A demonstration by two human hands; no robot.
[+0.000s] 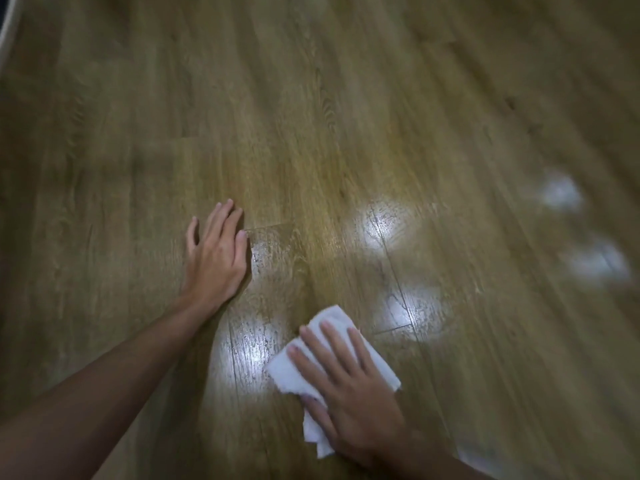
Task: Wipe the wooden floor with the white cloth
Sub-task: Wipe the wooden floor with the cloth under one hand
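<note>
Brown wood-plank floor [311,116], glossy with light reflections. White crumpled cloth [382,370], near foreground: pressed flat under right hand [349,386], fingers straight and spread. Left hand [216,252]: flat on boards, fingers extended, holding nothing.

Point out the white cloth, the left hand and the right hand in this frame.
white cloth [289,374]: head view, on its bare left edge beside the fingers.
left hand [216,258]: head view, on the back of the hand.
right hand [349,386]: head view, on the back of the hand.
</note>
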